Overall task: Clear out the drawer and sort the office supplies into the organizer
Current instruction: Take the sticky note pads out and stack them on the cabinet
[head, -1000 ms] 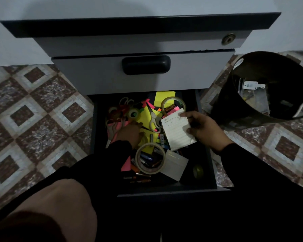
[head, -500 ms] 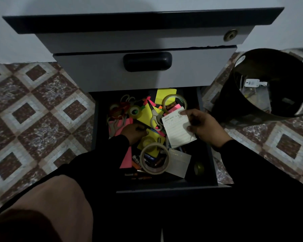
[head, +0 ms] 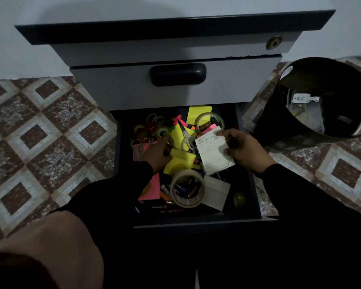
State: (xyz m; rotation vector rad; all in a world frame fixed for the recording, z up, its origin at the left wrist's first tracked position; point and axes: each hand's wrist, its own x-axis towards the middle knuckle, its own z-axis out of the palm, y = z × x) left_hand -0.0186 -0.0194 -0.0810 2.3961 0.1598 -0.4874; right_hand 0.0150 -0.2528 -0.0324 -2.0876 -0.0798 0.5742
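From the head camera, the only view, you look down into the open bottom drawer (head: 248, 184) of a grey cabinet, its dark tray packed with supplies. Your right hand (head: 243, 150) pinches a white lined sticky-note pad (head: 214, 154) by its right edge, thumb on the top face and fingers curled behind, lifted a little over the clutter; the pad's long axis runs from the back of the drawer toward you, tilted slightly to the right. Your left hand (head: 156, 153) is down among the yellow sticky-note pads (head: 180, 161), fingers curled toward something thin and dark just left of them, though you cannot tell whether it has closed on anything. The pad in your right hand is the item ready to leave, and the relation that matters is that the round black bin (head: 279, 130) on the tiled floor sits just to the right of the drawer, on your right hand's side, so an outward swing would clear the drawer wall most directly. No organizer is visible here, so where the pad belongs is unclear. A large roll of clear tape (head: 188, 189) lies near the drawer's front, below both hands, and white-handled scissors (head: 187, 140) lie between them.
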